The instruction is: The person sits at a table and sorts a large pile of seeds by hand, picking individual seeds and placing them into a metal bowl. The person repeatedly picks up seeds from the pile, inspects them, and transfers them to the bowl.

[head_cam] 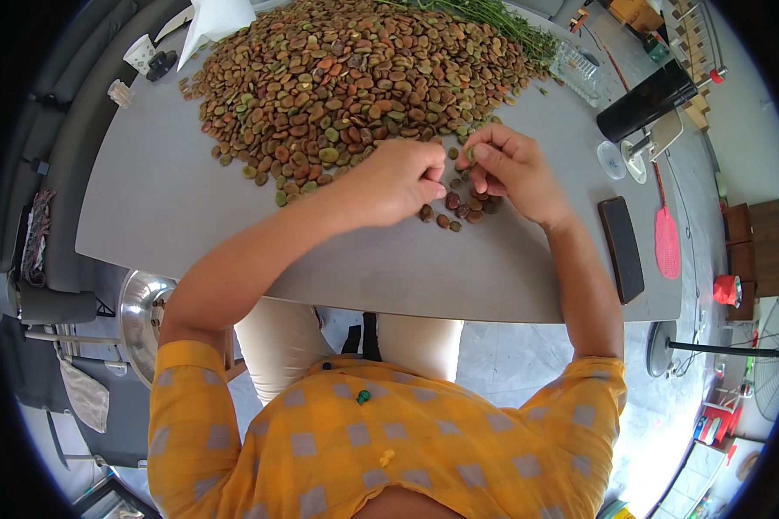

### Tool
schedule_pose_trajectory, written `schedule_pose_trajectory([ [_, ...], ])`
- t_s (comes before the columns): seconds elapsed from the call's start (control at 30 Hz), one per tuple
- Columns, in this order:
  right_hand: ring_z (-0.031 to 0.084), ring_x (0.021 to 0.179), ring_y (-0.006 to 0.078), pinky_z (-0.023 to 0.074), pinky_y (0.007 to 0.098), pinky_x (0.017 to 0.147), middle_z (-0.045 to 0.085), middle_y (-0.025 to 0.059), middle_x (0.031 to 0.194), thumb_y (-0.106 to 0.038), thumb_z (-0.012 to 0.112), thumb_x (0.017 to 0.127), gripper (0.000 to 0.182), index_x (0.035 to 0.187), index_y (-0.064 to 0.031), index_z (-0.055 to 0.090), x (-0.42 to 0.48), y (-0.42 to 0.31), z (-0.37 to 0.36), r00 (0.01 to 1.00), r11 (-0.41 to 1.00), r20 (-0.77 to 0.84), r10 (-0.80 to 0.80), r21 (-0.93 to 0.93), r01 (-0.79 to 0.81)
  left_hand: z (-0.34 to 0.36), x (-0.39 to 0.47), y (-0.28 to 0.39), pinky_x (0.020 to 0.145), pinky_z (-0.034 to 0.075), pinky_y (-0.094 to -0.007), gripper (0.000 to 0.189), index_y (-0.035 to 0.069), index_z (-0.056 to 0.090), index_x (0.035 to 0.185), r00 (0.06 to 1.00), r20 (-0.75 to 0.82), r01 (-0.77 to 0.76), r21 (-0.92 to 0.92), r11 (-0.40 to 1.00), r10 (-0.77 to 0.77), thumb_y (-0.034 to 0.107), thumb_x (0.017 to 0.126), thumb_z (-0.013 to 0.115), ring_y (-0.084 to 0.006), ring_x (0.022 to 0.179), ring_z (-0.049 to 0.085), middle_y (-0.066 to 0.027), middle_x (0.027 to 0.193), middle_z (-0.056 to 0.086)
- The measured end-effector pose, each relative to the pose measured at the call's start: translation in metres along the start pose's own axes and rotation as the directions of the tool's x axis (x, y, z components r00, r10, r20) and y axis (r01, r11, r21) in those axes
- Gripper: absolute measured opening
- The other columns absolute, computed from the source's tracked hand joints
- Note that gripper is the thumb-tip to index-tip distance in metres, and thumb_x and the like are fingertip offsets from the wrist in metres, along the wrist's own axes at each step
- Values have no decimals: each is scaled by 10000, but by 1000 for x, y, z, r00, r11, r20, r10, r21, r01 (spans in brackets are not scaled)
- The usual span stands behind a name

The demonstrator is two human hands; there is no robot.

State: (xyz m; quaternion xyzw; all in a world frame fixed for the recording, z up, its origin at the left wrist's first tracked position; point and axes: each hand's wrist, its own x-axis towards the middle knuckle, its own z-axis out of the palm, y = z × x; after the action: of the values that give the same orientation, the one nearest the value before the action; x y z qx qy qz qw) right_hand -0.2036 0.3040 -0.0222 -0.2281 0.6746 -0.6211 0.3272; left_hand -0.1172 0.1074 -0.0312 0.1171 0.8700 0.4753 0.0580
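A large heap of brown, reddish and green broad beans covers the far middle of the grey table. My left hand is over the heap's near edge, fingers curled in; whether a bean is inside them cannot be told. Just to its right, my right hand pinches a greenish bean between thumb and finger. Below and between both hands lies a small loose group of darker beans, some partly covered by my right fingers. One brown bean rests beside my left hand.
Green stems lie behind the heap, near a clear plastic tray. To the right are a black cylinder, a clear lid, a smartphone and a pink fly swatter. A metal basin stands below the table's left edge.
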Motion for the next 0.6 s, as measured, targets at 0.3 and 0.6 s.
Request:
schedule_pose_trajectory([
  [0.3,542,643,86,445,264,540,617,18,798,-83,604,909,84,934,-6,628,-12,-3,9,975,951,224,-3,-301,72,-13,-4,2,608,427,-278,123,25,570,845,978,203,58,-69,996,-43,89,803,666,-106,656,509,-27,751,575],
  [0.6,592,782,337,483,414,699,596,122,814,-91,682,783,109,851,-47,609,-15,3,16,896,452,311,-317,-781,431,7,-15,6,679,465,-419,144,27,601,884,980,146,-181,361,915,136,87,794,697,-323,785,593,-137,815,594],
])
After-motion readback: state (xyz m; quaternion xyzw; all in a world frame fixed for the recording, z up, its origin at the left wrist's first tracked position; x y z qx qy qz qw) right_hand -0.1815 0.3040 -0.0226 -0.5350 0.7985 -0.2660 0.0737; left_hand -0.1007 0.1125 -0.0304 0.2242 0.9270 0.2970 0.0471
